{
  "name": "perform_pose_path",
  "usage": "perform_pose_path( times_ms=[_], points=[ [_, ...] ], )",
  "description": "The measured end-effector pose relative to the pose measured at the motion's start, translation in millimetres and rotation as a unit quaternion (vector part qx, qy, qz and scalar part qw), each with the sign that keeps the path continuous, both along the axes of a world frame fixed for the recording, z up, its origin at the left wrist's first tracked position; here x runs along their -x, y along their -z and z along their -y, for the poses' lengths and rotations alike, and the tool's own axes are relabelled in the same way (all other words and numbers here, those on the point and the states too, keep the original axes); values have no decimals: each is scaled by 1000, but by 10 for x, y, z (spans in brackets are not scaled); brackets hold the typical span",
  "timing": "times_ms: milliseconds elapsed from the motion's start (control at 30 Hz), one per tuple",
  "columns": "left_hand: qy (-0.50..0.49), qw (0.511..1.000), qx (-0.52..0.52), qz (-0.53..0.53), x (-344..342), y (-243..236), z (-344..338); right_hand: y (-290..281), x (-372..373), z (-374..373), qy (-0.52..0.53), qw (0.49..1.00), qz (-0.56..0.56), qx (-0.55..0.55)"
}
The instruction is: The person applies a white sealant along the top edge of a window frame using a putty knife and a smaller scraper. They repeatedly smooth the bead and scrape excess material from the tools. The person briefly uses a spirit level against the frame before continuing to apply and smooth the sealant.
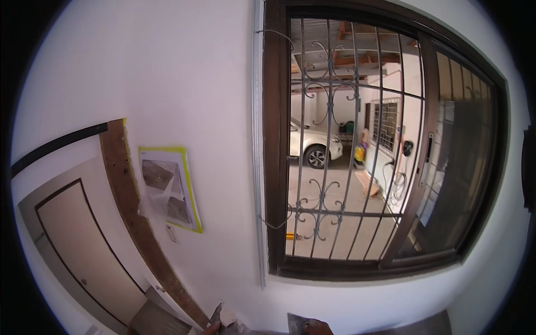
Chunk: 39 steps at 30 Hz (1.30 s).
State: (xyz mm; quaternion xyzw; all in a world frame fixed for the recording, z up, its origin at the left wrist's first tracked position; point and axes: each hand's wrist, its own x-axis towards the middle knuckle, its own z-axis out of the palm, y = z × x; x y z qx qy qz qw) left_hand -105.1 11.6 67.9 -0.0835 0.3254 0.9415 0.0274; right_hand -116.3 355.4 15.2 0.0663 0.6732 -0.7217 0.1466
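My left hand [211,329] is at the lower edge, mostly cut off, closed on a grey plaster-smeared trowel [234,328]. A lump of white plaster [228,316] sits on that tool. To the right of it, my right hand [319,327] grips a putty knife [298,322] with a flat grey blade. The two tools are apart. Above them, a thin metal corner bead [258,139] stands upright along the left side of the brown window frame [276,167]. Bent wires hold across the bead and frame, one high and one low.
Ornate iron bars [329,106] cover the window, with a white car [315,142] outside. On the white wall hangs a plastic-covered panel [170,190] edged in yellow-green tape, above a switch plate [172,233]. A brown door frame [131,206] and door [84,240] are at left.
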Motion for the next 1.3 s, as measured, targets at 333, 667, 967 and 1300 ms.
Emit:
perform_pose_path(
  times_ms=[333,667,967,1300],
  points=[
    [-46,994,66,-71,659,-555,-1078,-263,904,-779,-53,923,118,361],
    [42,992,76,-91,1218,-1394,-359,-2008,1843,-535,-206,974,-78,48],
    [24,949,104,-295,1657,-2765,-236,-4215,1913,-380,13,702,-669,-246],
    [81,898,30,-432,2609,-3496,-571,-6855,2800,-248,124,537,-826,-117]
  ],
)
